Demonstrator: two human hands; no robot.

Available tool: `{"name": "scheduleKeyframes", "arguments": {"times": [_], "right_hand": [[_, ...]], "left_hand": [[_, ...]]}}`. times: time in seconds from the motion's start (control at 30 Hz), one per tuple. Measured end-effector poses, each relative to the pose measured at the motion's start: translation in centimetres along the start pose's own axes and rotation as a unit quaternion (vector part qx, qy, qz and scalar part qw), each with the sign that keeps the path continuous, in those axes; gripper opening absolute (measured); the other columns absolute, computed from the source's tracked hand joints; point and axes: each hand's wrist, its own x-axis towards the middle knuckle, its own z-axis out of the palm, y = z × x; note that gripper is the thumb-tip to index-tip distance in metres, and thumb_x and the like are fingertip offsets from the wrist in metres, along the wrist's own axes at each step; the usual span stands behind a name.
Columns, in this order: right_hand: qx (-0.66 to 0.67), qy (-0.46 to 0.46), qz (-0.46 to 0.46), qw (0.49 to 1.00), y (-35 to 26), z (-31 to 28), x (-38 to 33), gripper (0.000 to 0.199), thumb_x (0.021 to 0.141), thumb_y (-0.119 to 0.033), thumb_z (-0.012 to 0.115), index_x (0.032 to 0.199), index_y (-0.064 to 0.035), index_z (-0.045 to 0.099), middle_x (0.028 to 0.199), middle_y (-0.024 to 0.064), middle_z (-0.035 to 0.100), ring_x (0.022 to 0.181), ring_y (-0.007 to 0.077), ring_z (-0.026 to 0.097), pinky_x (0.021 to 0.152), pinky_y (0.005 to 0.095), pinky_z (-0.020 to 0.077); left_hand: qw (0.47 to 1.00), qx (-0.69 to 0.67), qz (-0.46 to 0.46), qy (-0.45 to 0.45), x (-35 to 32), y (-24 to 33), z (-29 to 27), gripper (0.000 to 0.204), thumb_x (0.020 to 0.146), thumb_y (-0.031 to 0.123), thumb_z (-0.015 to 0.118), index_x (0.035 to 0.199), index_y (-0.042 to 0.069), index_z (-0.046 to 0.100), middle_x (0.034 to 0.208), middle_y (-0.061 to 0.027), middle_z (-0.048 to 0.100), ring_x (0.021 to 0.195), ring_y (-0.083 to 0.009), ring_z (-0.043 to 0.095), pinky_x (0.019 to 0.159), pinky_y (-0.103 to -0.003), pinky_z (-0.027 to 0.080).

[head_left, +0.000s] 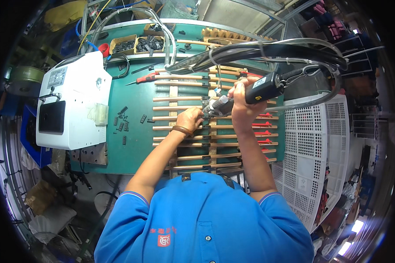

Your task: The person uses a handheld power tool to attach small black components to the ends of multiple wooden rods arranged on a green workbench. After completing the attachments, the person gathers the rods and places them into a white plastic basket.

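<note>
Left hand (190, 119): fingers bent, tips at mid-length of the rods (163, 118); what they pinch, I cannot tell.
Right hand (245, 103): wrapped round the tool (264, 89), above and right of the left.
Tool: slanting, tip lower left, just beside left fingertips.
Rods: beneath, long axes left-right; left hand nearer, I judge.

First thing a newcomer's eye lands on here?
Probably the bulky black handheld tool in the right hand, its tip near the fingers of the left hand, mid-table. Next, the ladder-like row of tan rods lying across the green table. Then the big white machine at the table's left end, with a red-handled screwdriver between it and the rods.
</note>
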Motion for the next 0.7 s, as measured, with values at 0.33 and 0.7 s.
{"name": "scheduleKeyframes", "arguments": {"times": [0.33, 0.7], "right_hand": [[0.055, 0.012, 0.029, 0.998, 1.8, -0.8, -0.3, 0.02, 0.084, 0.006, 0.048, 0.103, -0.0006, 0.049, 0.082, 0.0065, 0.055, 0.066, 0.0119, 0.055, 0.06, 0.027, 0.0495], [-0.019, -0.012, -0.01, 1.0, 3.1, -1.2, -1.1, 0.022, 0.086, 0.004, 0.05, 0.107, -0.0016, 0.051, 0.096, 0.0037, 0.053, 0.083, 0.0089, 0.051, 0.075, 0.0214, 0.0453]], "left_hand": [[1.0, 0.0, -0.005, 0.003, 0.1, 0.2, -0.2, 0.025, 0.067, 0.012, 0.075, 0.084, 0.008, 0.057, 0.084, -0.007, 0.059, 0.082, -0.0284, 0.061, 0.067, -0.038, 0.05], [1.0, 0.002, -0.019, -0.006, 0.1, 0.5, -0.5, 0.024, 0.068, 0.015, 0.074, 0.084, 0.008, 0.056, 0.084, -0.0076, 0.058, 0.081, -0.0292, 0.061, 0.066, -0.039, 0.05]]}}
